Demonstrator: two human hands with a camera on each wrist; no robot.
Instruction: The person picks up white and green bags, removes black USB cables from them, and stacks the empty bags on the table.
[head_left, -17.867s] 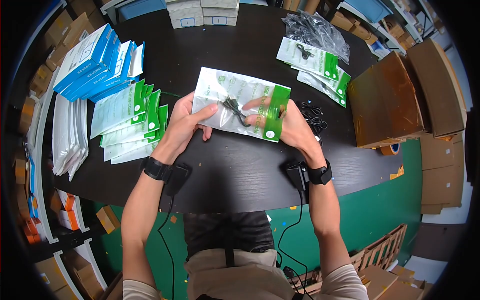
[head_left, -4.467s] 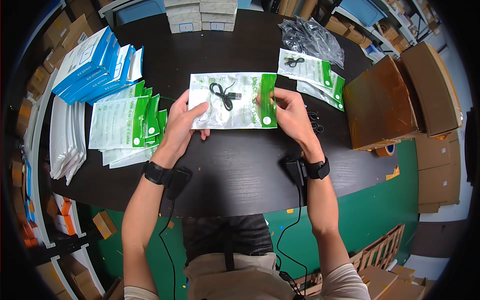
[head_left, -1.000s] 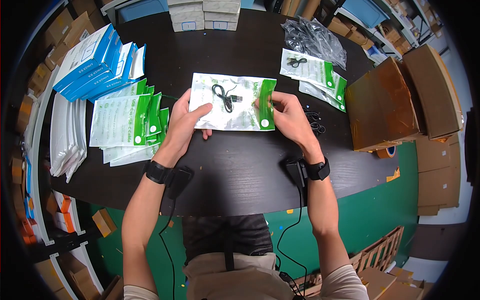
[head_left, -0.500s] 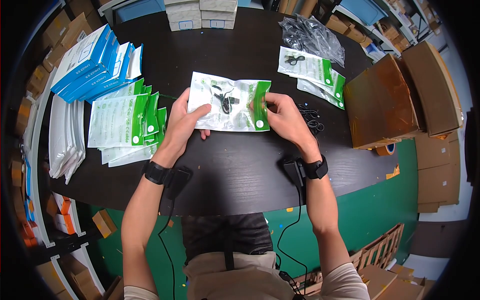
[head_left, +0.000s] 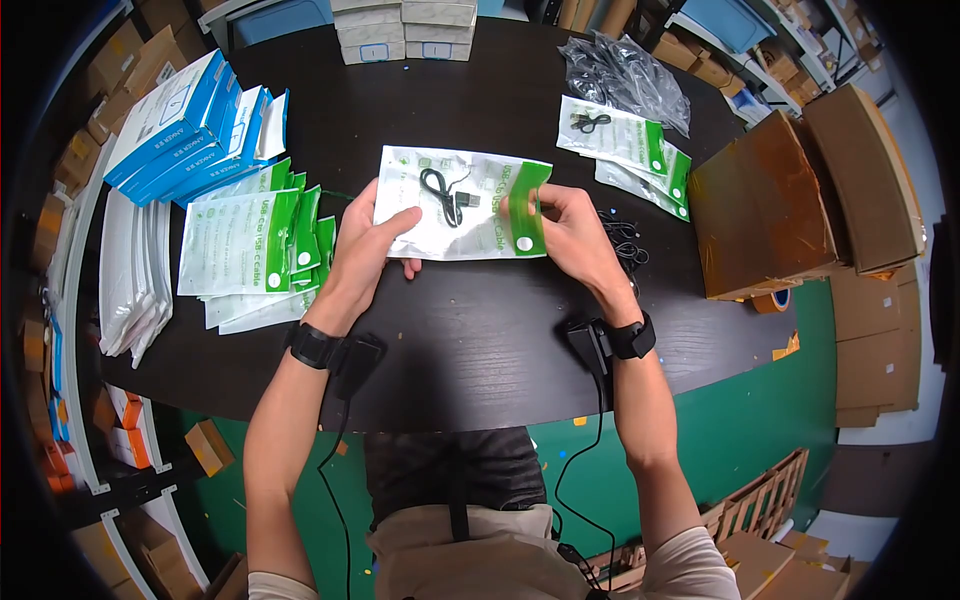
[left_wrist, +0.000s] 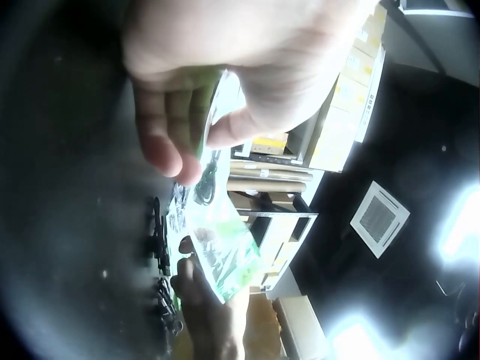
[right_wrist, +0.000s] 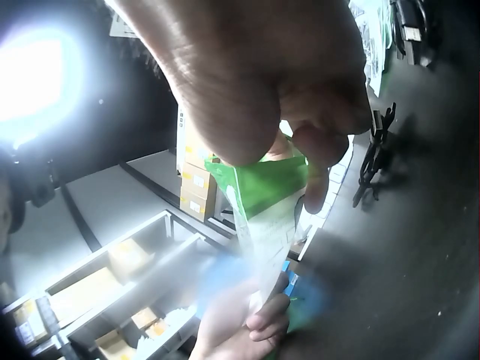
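Note:
A clear and white pouch with a green band point(head_left: 420, 235) is held above the table between both hands, a coiled black cable point(head_left: 455, 203) showing in it. My left hand point(head_left: 362, 245) grips its left edge, thumb on the front, fingers behind. My right hand point(head_left: 580, 240) pinches the green end; some of its fingers show through the plastic. In the left wrist view, my left hand point(left_wrist: 240, 67) holds the pouch point(left_wrist: 225, 244) between thumb and fingers. The right wrist view has my right hand point(right_wrist: 262, 90) at the green band point(right_wrist: 266, 184).
Green-banded pouches point(head_left: 235, 245), white sleeves point(head_left: 135, 275) and blue boxes point(head_left: 175, 120) lie at the left. On the right are loose black cables point(head_left: 625, 240), more pouches point(head_left: 625, 135), a grey plastic bag point(head_left: 625, 80) and a cardboard box point(head_left: 765, 205). Pale boxes point(head_left: 400, 30) stand at the back.
Compared with the earliest frame, the pouch lies more level and its cable sits differently. Over the last second the green end shifted slightly left, then back right, with my right hand. Both hands kept their hold.

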